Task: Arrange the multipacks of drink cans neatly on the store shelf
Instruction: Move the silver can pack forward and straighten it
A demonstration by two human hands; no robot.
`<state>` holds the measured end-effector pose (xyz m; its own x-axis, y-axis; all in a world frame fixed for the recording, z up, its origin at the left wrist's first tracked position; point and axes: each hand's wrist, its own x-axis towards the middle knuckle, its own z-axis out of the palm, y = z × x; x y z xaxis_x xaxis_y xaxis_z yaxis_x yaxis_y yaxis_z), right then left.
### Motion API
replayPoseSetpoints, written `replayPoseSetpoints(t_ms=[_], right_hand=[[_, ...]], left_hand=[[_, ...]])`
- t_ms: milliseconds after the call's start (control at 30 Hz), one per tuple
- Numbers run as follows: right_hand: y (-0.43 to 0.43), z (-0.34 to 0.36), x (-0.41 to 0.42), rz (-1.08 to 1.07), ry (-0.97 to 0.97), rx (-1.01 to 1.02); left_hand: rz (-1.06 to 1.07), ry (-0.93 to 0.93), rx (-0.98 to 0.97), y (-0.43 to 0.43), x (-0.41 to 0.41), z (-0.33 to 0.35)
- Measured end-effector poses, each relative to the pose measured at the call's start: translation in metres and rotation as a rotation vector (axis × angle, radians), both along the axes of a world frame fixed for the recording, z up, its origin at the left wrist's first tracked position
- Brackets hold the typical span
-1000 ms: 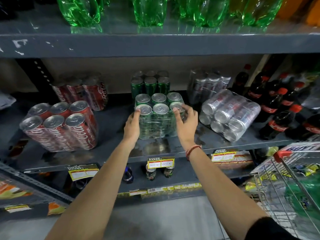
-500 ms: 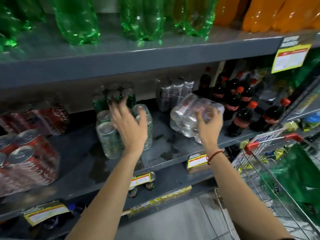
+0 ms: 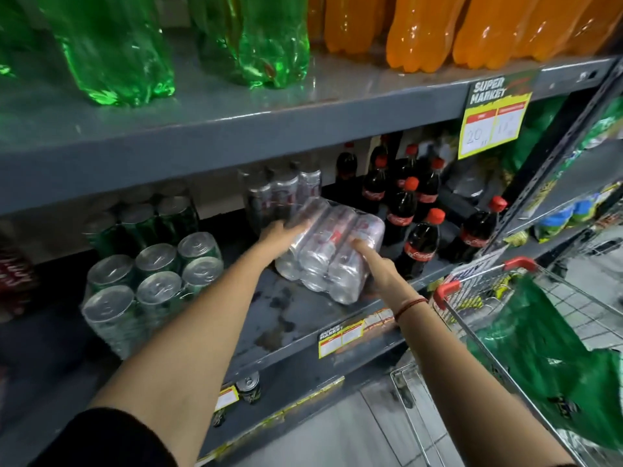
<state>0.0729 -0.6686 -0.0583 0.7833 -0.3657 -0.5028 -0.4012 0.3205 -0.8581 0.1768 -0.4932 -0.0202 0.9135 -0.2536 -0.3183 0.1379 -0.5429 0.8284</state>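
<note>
Head view looks down on the grey middle shelf (image 3: 269, 318), where the person's attention has shifted: a second ago both hands were squaring up the green multipack (image 3: 148, 281), and now they have left it and come across to the silver multipack (image 3: 328, 251) further toward the shelf's right end. The green pack stands upright near the front edge, can tops facing up, with no hand on it, so that one reads as settled.

By contrast, the silver pack lies on its side close to the front edge, just left of the cola bottles (image 3: 418, 230). Its long axis runs along the cans, slanting from the front edge up toward the back right corner of the shelf; the can ends point out at the front edge, toward the viewer. It sits skewed to the shelf edge, unlike the upright silver pack (image 3: 279, 193) behind it by the back wall.

Left hand (image 3: 281, 235) lies on the pack's far left flank, fingers spread over the wrap. Right hand (image 3: 376, 264) presses the near right flank with fingers extended. Neither grip is closed around the pack; the two flat hands bracket it. Likely next comes tipping it upright or turning it square.
</note>
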Motion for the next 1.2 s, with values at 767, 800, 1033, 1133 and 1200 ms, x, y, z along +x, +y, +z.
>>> replayPoseSetpoints(t_ms=[767, 800, 1033, 1133, 1200], right_hand=[[-0.022, -0.021, -0.013, 0.367, -0.468, -0.551], [-0.023, -0.016, -0.014, 0.350, -0.458, -0.507], [-0.025, 0.031, 0.013, 0.151, -0.421, -0.156], [-0.030, 0.027, 0.033, 0.301, -0.354, -0.254], [-0.027, 0.027, 0.035, 0.274, -0.310, -0.310]], left_hand=[[0.252, -0.260, -0.435, 0.029, -0.072, -0.081], [0.266, -0.251, -0.442, 0.027, -0.075, -0.078], [0.474, -0.330, -0.357, -0.029, -0.157, -0.058], [0.353, -0.172, -0.401, -0.059, -0.173, -0.048], [0.339, -0.086, -0.418, -0.065, -0.171, -0.038]])
